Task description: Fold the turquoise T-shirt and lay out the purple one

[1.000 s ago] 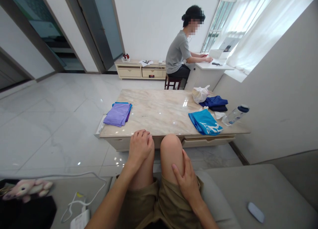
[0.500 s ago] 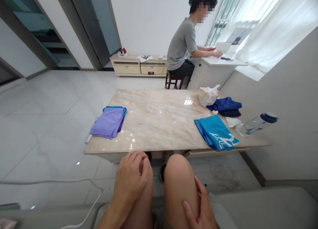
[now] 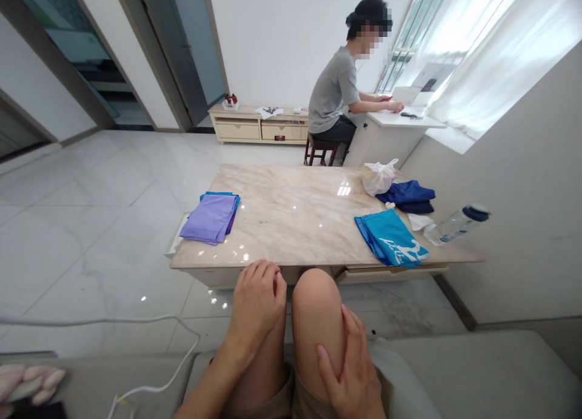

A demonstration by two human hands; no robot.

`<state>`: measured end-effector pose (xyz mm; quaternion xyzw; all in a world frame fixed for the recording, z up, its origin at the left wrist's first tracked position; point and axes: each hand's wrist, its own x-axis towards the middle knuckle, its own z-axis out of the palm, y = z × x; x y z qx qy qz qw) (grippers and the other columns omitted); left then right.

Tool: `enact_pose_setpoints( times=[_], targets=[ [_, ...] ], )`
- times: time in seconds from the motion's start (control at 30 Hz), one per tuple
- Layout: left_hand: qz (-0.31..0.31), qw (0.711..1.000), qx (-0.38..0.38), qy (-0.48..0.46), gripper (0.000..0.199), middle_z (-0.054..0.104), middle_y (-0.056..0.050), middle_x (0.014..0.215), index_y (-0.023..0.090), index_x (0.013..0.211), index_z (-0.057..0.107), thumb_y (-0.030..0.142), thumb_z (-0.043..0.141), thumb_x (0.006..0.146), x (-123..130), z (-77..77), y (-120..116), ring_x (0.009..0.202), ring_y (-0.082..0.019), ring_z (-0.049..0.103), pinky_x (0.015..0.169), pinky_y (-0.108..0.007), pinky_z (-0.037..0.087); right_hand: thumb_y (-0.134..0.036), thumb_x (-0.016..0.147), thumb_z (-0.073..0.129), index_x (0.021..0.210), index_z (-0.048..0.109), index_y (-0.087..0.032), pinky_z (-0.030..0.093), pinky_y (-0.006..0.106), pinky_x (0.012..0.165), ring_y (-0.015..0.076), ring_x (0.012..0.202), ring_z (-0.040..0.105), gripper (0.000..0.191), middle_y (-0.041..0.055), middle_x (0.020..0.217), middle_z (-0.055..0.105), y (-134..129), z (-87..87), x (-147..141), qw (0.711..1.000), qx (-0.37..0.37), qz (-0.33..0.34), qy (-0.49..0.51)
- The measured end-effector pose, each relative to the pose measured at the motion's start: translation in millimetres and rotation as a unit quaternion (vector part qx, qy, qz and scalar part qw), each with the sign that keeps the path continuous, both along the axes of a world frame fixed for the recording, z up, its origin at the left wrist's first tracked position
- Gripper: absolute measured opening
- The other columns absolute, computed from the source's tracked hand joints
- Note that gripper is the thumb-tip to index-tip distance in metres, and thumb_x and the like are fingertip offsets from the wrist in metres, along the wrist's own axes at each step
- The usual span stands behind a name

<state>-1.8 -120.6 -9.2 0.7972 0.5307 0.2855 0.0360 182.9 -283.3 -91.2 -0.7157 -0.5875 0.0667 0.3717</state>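
My left hand [image 3: 259, 298] rests over my left knee, palm down, its fingers laid over the kneecap. Against the outer side of my right thigh lies my right hand [image 3: 352, 364], thumb and fingers apart. Neither hand holds anything. On the marble-topped table [image 3: 291, 225] before me, folded purple cloth [image 3: 210, 217] lies at the left on top of blue and darker purple cloth. At the right, a folded bright blue cloth [image 3: 391, 237] with white lettering lies near the front edge.
Behind the blue cloth are a white plastic bag [image 3: 379, 176], dark blue cloth [image 3: 407, 194] and a clear water bottle [image 3: 459, 225]. A person [image 3: 336, 91] sits at a white desk [image 3: 386, 137]. A white cable [image 3: 136, 319] runs over the grey sofa [image 3: 477, 370] side at left.
The view has shifted slightly, so the table and cloths sit a little differently in the picture. My hands stay on my legs, with the left fingers still over the knee.
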Motion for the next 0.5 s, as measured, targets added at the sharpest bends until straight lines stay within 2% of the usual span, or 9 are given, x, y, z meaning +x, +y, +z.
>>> enact_pose_setpoints(
  times=[0.13, 0.3, 0.5],
  targets=[
    [-0.005, 1.000, 0.005, -0.012, 0.021, 0.081, -0.010, 0.112, 0.022, 0.103, 0.076, 0.017, 0.056, 0.101, -2, -0.7, -3, 0.112, -0.030, 0.072, 0.105, -0.049, 0.056, -0.051, 0.113, 0.050, 0.177, 0.024, -0.022, 0.051, 0.056, 0.121, 0.0383, 0.155, 0.052, 0.075, 0.0197, 0.172, 0.046, -18, 3.6, 0, 1.000, -0.012, -0.008, -0.007],
    [0.001, 0.999, 0.016, -0.028, 0.025, 0.081, -0.010, 0.127, 0.022, 0.115, 0.077, 0.019, 0.055, 0.103, -6, -7.3, -8, 0.129, -0.032, 0.069, 0.117, -0.052, 0.051, -0.053, 0.114, 0.048, 0.175, 0.028, -0.020, 0.052, 0.055, 0.120, 0.0374, 0.153, 0.055, 0.072, 0.0205, 0.170, 0.049, -12, -6.0, 13, 0.999, -0.022, -0.021, 0.018],
    [0.008, 1.000, -0.002, -0.018, 0.022, 0.081, -0.009, 0.119, 0.023, 0.107, 0.076, 0.020, 0.054, 0.103, -8, -5.9, -3, 0.119, -0.031, 0.071, 0.108, -0.050, 0.055, -0.051, 0.112, 0.051, 0.172, 0.032, -0.023, 0.056, 0.050, 0.115, 0.0365, 0.147, 0.060, 0.069, 0.0192, 0.165, 0.054, 1, -14.8, 20, 1.000, -0.010, 0.011, 0.011]
  ],
)
